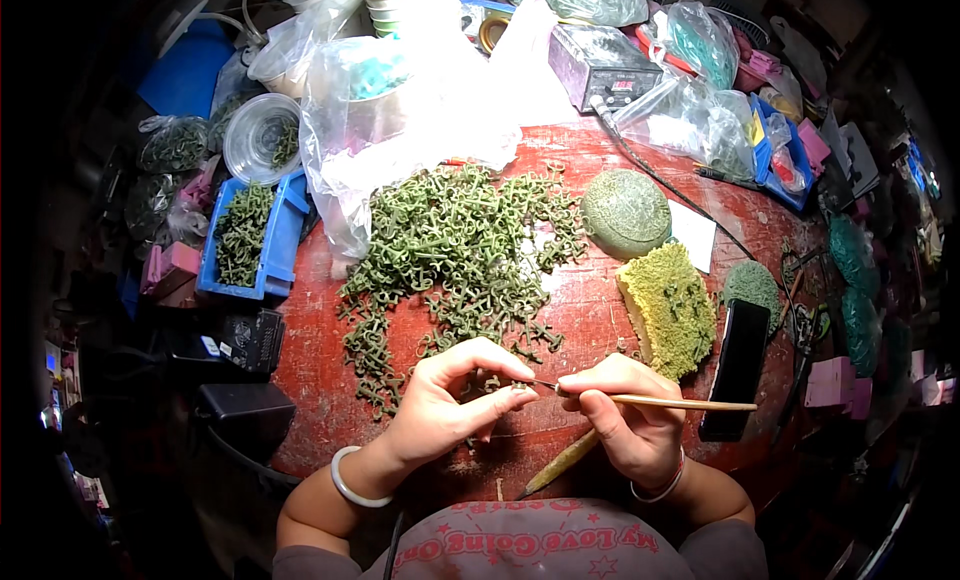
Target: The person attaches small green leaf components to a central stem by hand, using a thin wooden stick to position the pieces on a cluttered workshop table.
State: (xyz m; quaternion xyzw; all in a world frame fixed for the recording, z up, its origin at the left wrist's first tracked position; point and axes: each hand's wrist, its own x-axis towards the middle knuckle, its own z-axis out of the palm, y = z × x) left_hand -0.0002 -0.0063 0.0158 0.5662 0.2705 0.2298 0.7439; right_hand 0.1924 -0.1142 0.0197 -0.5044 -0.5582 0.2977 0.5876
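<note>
Near the table's front edge my left hand is closed in a pinch, thumb and forefinger together on something too small to make out. Facing it, my right hand grips a slim tool with a light wooden handle. Its thin dark tip reaches the left fingertips. Beyond my hands a wide heap of small, curled green pieces covers the middle of the table, with strays close to my left hand. A yellow sponge with a few green bits on it lies beyond my right hand.
A round green pad sits behind the sponge; a black phone lies at right. At left stands a blue bin of green pieces. Plastic bags and a control box with a cable line the red table's far side.
</note>
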